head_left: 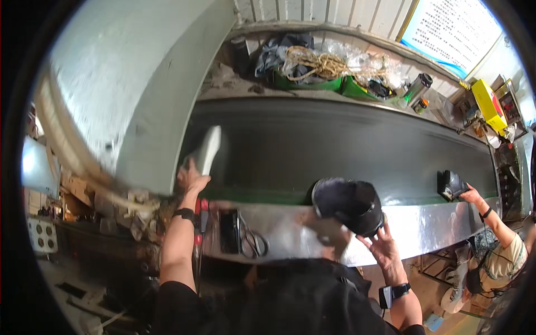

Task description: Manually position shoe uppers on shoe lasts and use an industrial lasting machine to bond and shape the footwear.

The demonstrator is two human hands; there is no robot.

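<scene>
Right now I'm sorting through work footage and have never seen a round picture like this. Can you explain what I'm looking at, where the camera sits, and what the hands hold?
The camera is a wide fisheye lens worn on a person's head, looking down, so straight edges bend near the rim. The forearms rising from the bottom edge are the wearer's own.

The long dark band is a conveyor belt with a shiny metal edge. The left hand touches a pale, blurred object at the belt's left end. The right hand holds a dark cap-like item over the metal edge.

On that edge lie scissors and a dark flat object. At right, another person's hand holds a small black item. Behind the belt sit green trays with tangled rope.
</scene>
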